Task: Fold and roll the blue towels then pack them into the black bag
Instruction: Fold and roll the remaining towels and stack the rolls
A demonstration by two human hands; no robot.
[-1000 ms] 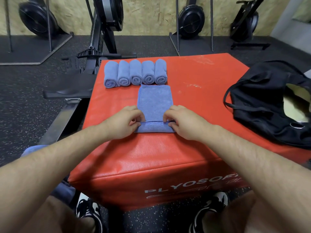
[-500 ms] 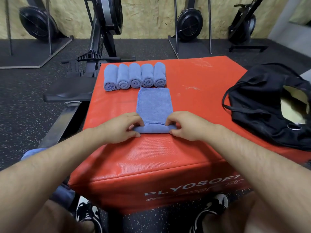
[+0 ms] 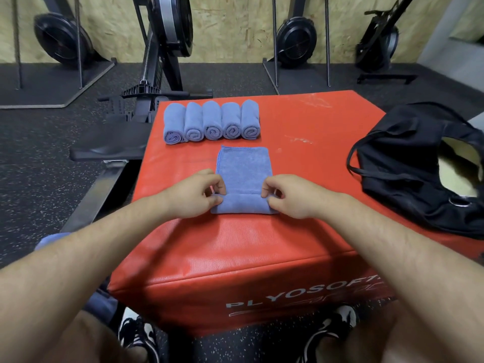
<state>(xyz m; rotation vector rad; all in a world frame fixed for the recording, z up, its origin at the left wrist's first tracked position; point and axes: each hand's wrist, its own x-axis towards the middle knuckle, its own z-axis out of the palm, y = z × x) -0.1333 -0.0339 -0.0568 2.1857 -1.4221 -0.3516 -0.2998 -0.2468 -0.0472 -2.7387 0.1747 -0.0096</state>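
Note:
A folded blue towel (image 3: 245, 171) lies lengthwise on the red plyo box (image 3: 301, 163), its near end turned over into a flat roll. My left hand (image 3: 195, 196) pinches the left end of that roll. My right hand (image 3: 288, 196) pinches the right end. Several rolled blue towels (image 3: 212, 124) sit side by side in a row just beyond it. The black bag (image 3: 408, 163) lies open on the right side of the box, with a pale lining showing inside.
A rowing machine rail and seat (image 3: 110, 145) run along the left of the box. More rowing machines (image 3: 296, 40) stand by the plywood wall. A loose blue towel (image 3: 52, 241) shows near my left forearm. My shoes (image 3: 138, 334) are on the speckled floor.
The roll at the towel's near end has been turned over once more and grown thicker. Both hands moved slightly away from me with it, so less flat towel shows.

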